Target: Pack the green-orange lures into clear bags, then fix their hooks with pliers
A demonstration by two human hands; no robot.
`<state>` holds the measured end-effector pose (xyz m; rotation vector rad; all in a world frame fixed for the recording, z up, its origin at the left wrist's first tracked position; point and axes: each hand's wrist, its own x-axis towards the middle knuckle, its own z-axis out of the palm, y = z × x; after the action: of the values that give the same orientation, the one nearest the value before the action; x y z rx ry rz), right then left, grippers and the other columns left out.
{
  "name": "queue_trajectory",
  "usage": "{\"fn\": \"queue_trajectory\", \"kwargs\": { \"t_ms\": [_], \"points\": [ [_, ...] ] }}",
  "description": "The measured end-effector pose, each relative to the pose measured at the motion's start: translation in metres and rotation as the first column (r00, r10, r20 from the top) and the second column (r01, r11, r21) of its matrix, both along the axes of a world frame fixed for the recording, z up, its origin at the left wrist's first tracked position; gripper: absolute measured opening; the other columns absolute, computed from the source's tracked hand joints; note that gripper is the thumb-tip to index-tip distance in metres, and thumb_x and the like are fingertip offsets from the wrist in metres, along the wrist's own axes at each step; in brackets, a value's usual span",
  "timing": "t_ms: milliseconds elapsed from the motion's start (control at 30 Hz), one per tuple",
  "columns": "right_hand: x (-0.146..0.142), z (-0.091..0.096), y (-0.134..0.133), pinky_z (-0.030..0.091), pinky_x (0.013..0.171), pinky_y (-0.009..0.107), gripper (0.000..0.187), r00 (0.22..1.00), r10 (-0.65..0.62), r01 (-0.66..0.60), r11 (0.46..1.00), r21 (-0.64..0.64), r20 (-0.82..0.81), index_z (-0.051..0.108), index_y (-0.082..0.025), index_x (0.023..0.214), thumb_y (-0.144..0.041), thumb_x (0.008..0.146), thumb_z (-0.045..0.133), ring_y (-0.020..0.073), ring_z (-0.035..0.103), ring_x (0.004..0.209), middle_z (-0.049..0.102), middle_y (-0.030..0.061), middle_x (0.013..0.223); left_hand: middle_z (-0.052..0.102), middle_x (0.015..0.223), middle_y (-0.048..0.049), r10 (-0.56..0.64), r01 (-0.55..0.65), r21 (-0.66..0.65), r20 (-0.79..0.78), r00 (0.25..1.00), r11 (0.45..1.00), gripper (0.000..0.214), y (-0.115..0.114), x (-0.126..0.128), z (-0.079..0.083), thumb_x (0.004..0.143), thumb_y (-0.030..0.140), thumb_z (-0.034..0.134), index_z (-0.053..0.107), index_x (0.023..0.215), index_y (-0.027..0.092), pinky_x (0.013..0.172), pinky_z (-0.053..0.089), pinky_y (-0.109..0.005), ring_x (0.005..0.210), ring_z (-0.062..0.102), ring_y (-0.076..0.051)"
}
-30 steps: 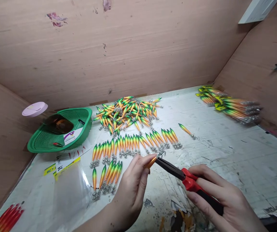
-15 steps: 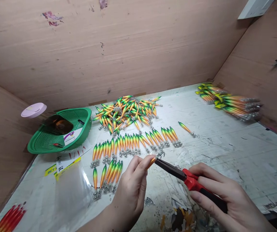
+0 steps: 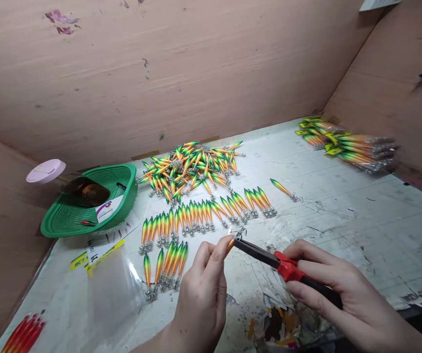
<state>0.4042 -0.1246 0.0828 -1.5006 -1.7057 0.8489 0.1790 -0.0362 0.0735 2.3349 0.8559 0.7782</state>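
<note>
Between the thumb and fingers of my left hand (image 3: 205, 289) is a squid jig (image 3: 230, 245), its orange body mostly hidden and its metal hook crown sticking up. My right hand (image 3: 337, 289) is closed around the red and black handles of a pair of pliers (image 3: 257, 252). The pliers' jaws meet the jig just below its hooks. Behind my hands, a row of green, yellow and orange squid jigs (image 3: 196, 215) lies side by side. A shorter group of the same jigs (image 3: 172, 260) is just left of my left hand.
A heap of loose jigs (image 3: 192, 169) lies farther back, with one single jig (image 3: 283, 189) to its right. Bagged jigs (image 3: 361, 149) sit at the back right. At left are a green basket (image 3: 130, 196), a clear plastic bag (image 3: 113, 284) and red jigs (image 3: 23, 336).
The camera view has shifted slightly. Both hands keep their grips, and the pliers' jaws stay at the jig's hook end.
</note>
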Motion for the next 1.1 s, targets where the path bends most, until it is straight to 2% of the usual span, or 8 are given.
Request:
{"fn": "queue_trajectory", "kwargs": {
  "t_ms": [200, 333, 400, 733, 967, 1100],
  "points": [
    [-0.001, 0.002, 0.0, 0.05, 0.074, 0.023, 0.021, 0.999, 0.011, -0.012, 1.0, 0.021, 0.04, 0.064, -0.023, 0.086, -0.029, 0.097, 0.048, 0.0152, 0.061, 0.086, 0.06, 0.0036, 0.094, 0.056, 0.097, -0.0054, 0.061, -0.054, -0.129, 0.048, 0.997, 0.99, 0.049, -0.005, 0.001, -0.004, 0.098, 0.011, 0.035, 0.04, 0.143, 0.028, 0.071, 0.05, -0.025, 0.085, 0.058, -0.017],
    [-0.001, 0.002, 0.0, 0.05, 0.073, 0.023, 0.022, 0.999, 0.015, -0.015, 1.0, 0.006, 0.049, 0.065, -0.023, 0.085, -0.03, 0.097, 0.048, 0.0153, 0.061, 0.086, 0.059, 0.0039, 0.094, 0.059, 0.1, -0.0061, 0.145, -0.102, -0.29, 0.131, 0.981, 0.952, 0.038, -0.01, 0.006, -0.005, 0.101, 0.021, 0.035, 0.05, 0.135, 0.028, 0.074, 0.05, -0.028, 0.088, 0.058, -0.018],
    [-0.001, 0.003, 0.001, 0.051, 0.072, 0.024, 0.023, 0.998, 0.018, -0.018, 1.0, -0.005, 0.053, 0.064, -0.022, 0.083, -0.031, 0.097, 0.048, 0.0158, 0.061, 0.085, 0.06, 0.0046, 0.094, 0.06, 0.099, -0.0062, 0.165, -0.106, -0.327, 0.156, 0.974, 0.939, 0.037, -0.011, 0.006, -0.006, 0.101, 0.024, 0.035, 0.052, 0.133, 0.027, 0.074, 0.049, -0.029, 0.087, 0.057, -0.018],
    [-0.002, 0.007, 0.001, 0.05, 0.072, 0.025, 0.024, 0.999, 0.029, -0.027, 0.998, -0.056, 0.037, 0.063, -0.022, 0.082, -0.033, 0.098, 0.048, 0.0158, 0.06, 0.085, 0.059, 0.0043, 0.093, 0.057, 0.1, -0.0035, 0.14, -0.117, -0.198, 0.108, 0.984, 0.973, 0.041, -0.008, 0.003, -0.007, 0.099, 0.013, 0.036, 0.046, 0.134, 0.032, 0.075, 0.048, -0.027, 0.084, 0.057, -0.016],
    [0.0, 0.008, 0.002, 0.05, 0.075, 0.024, 0.025, 0.999, 0.046, -0.044, 0.995, -0.089, 0.022, 0.064, -0.022, 0.083, -0.035, 0.098, 0.048, 0.0161, 0.06, 0.087, 0.06, 0.0043, 0.095, 0.053, 0.093, -0.0017, 0.117, -0.091, -0.218, 0.109, 0.987, 0.972, 0.039, -0.008, 0.002, -0.008, 0.099, 0.013, 0.035, 0.045, 0.133, 0.031, 0.071, 0.047, -0.025, 0.079, 0.054, -0.014],
    [-0.002, 0.009, 0.004, 0.051, 0.073, 0.025, 0.026, 0.998, 0.054, -0.052, 0.995, -0.081, 0.021, 0.065, -0.022, 0.083, -0.034, 0.098, 0.048, 0.0171, 0.061, 0.085, 0.061, 0.0052, 0.093, 0.055, 0.097, -0.0034, 0.129, -0.103, -0.211, 0.11, 0.986, 0.972, 0.041, -0.01, 0.002, -0.009, 0.099, 0.013, 0.035, 0.045, 0.134, 0.03, 0.072, 0.048, -0.026, 0.082, 0.055, -0.015]
  ]
}}
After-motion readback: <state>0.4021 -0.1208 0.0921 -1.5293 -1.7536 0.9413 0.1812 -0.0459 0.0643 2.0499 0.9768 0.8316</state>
